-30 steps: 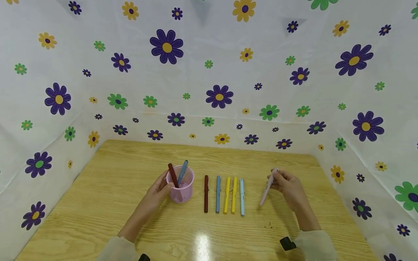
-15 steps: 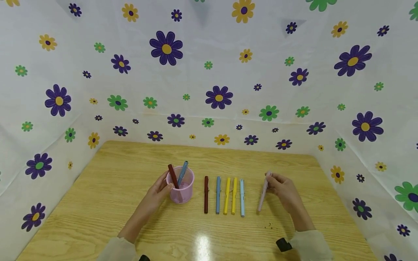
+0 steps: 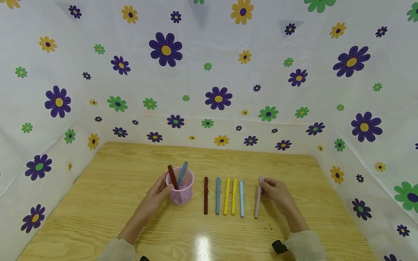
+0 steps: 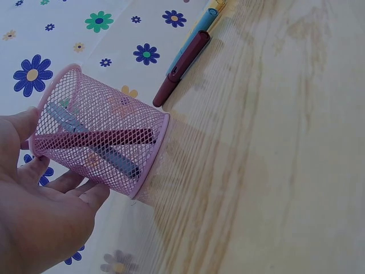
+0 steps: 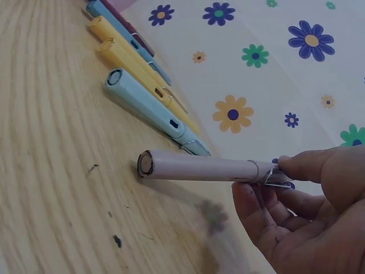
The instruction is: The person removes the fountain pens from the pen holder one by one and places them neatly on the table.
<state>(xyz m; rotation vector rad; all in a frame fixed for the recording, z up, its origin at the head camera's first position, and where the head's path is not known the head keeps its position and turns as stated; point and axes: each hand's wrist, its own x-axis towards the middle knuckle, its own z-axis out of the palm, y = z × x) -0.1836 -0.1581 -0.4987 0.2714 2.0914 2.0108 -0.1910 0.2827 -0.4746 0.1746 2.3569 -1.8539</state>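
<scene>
My left hand holds a pink mesh pen cup upright on the table, thumb and fingers around its side. Inside lean a dark red pen and a blue pen, their lower parts showing through the mesh in the left wrist view. At the right, my right hand pinches a pale pink pen near its clip end, between thumb and fingers. In the right wrist view that pen's far end points away from the hand, close above the table; whether it touches is unclear.
Left of the held pen lie a light blue pen, two yellow pens, a blue pen and a dark red pen, side by side. Dark crumbs dot the table. A flowered cloth walls in the back and sides.
My right hand has moved left and nearer the front with the pale pink pen, which has swung from slanted to almost parallel with the row. The left hand and cup stay put.
</scene>
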